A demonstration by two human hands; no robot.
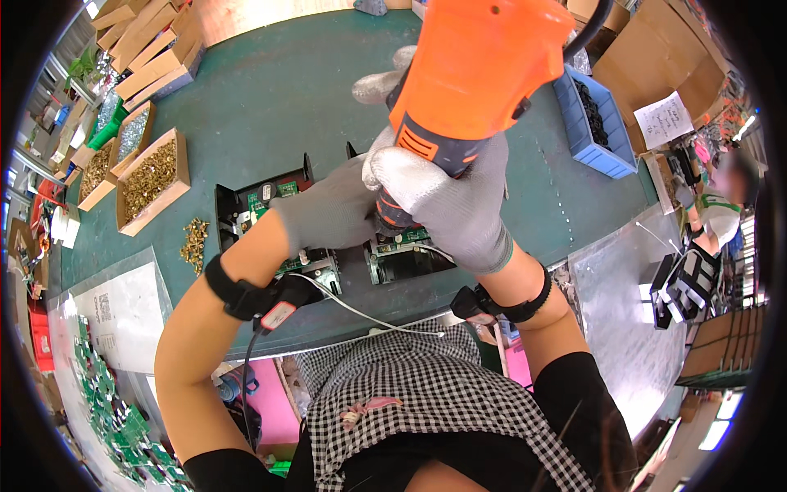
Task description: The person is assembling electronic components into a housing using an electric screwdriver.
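Note:
My right hand [459, 197], in a grey glove with white-coated fingers, is closed around the lower part of an orange and black power screwdriver [484, 66]. The tool stands upright with its tip pointing down. My left hand [336, 205], gloved the same way, is close beside the tip; its fingers are mostly hidden behind the tool and my right hand. Beneath the hands, a black housing with a green circuit board [283, 190] lies on the left. A second black housing [406, 266] is under the screwdriver, partly covered. A white cable [361, 316] trails toward me.
At the left, a cardboard box of brass-coloured screws [152, 184] stands near a loose screw pile [194, 244]. A blue bin of black parts [594, 123] is at the right. Green circuit boards [123, 418] lie lower left. Another person [721, 217] is at the far right.

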